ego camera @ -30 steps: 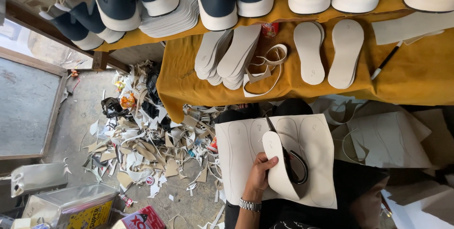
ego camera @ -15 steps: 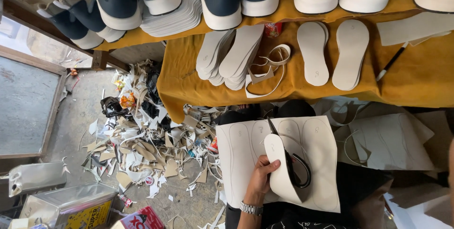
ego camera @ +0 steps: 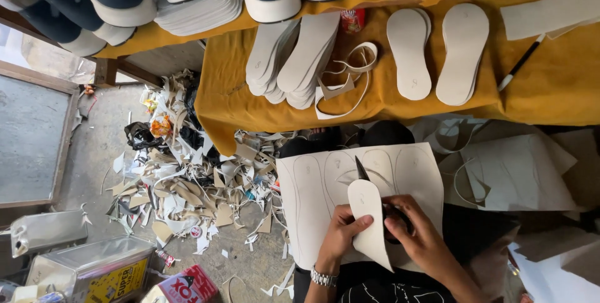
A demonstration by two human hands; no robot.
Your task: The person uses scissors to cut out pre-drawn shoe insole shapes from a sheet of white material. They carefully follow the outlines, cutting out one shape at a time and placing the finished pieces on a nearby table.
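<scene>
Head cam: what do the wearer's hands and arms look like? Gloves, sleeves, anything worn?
Both hands are bare, no gloves. The left hand has a silver metal-link wristwatch on its wrist; the forearm below it is uncovered. The right hand shows no rings or bands, and its forearm is also sleeveless as far as the frame shows.

Single view only, head-worn, looking steeply down over the person's lap from close above; both hands sit low in frame, left hand and right hand near the lens. Far edge of the frame takes in the table under its yellow cloth, running across the top. Left side of view falls away to the floor, farther off.
</scene>
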